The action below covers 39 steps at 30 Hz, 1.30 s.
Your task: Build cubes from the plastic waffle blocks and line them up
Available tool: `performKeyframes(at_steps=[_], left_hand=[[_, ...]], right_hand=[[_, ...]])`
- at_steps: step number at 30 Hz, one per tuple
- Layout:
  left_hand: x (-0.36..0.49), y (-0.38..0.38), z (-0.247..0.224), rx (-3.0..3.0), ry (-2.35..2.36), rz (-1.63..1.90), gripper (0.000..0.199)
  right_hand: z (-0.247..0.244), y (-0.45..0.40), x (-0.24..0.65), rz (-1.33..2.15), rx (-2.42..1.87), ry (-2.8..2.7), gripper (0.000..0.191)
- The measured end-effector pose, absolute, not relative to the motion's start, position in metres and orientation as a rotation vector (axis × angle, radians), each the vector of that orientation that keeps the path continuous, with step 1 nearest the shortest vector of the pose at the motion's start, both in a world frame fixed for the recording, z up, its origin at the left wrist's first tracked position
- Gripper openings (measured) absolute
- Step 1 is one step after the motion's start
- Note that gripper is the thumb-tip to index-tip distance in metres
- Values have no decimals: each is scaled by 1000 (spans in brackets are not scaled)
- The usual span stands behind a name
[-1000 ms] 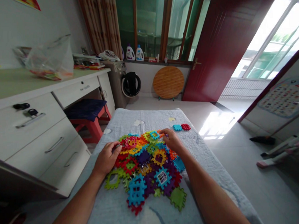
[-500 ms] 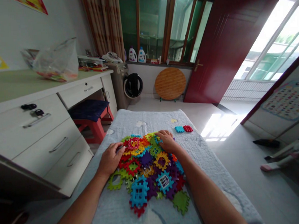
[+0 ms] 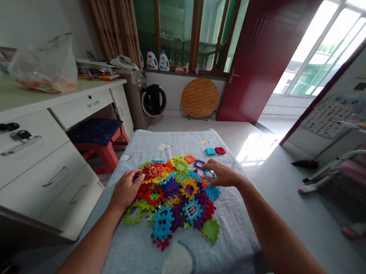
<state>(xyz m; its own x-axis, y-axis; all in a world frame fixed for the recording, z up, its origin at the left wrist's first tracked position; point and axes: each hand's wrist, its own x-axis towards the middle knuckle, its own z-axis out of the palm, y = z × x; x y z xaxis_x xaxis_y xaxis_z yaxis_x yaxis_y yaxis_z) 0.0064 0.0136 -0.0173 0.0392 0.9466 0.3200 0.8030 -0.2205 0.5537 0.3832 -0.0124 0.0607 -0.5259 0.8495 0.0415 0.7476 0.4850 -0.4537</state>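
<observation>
A heap of colourful interlocking plastic tiles (image 3: 171, 186), with toothed edges and some with window-like cut-outs, lies on the cloth-covered table (image 3: 183, 141). My left hand (image 3: 127, 192) rests at the heap's left edge near red tiles, thumb apart from the fingers; its fingertips are partly hidden. At the right edge, my right hand (image 3: 223, 173) has its thumb and fingers closed on a blue tile (image 3: 208, 174) with an opening in it. Behind that hand, a blue tile (image 3: 210, 151) and a red tile (image 3: 220, 150) lie side by side, away from the heap.
On the left stand a white desk (image 3: 21, 100) with a plastic bag (image 3: 49, 70) on top and a red stool (image 3: 106, 155) with a dark cushion. A washing machine (image 3: 134, 98), a round wooden board (image 3: 199, 97) and a red door (image 3: 267, 55) are beyond the table.
My right hand has moved from the top of the heap to its right edge and closed on a blue tile. My left hand stays by the heap. The view has shifted slightly.
</observation>
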Motion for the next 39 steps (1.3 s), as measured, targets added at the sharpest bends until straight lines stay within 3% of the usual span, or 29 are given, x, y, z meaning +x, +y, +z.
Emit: performKeyframes(at_steps=[13,16,21,28,35,39], left_hand=[[6,13,-17,2083,1829,931,47],[6,13,-18,2082,1822,942,45],[6,14,-19,2108,1804,954,45],[5,15,-21,2116,1795,943,46],[6,15,-18,2101,1813,936,46],[6,14,-18,2109,1803,952,44]], right_hand=[[21,-9,404,178,-1709,-2154,38],[24,-25,405,308,-1693,-2198,23],[26,-53,395,511,-1789,-2192,32],[33,-48,394,727,-1620,-2036,23],[38,-40,378,200,-1538,-2010,14],[32,-42,379,337,-1501,-2162,14]])
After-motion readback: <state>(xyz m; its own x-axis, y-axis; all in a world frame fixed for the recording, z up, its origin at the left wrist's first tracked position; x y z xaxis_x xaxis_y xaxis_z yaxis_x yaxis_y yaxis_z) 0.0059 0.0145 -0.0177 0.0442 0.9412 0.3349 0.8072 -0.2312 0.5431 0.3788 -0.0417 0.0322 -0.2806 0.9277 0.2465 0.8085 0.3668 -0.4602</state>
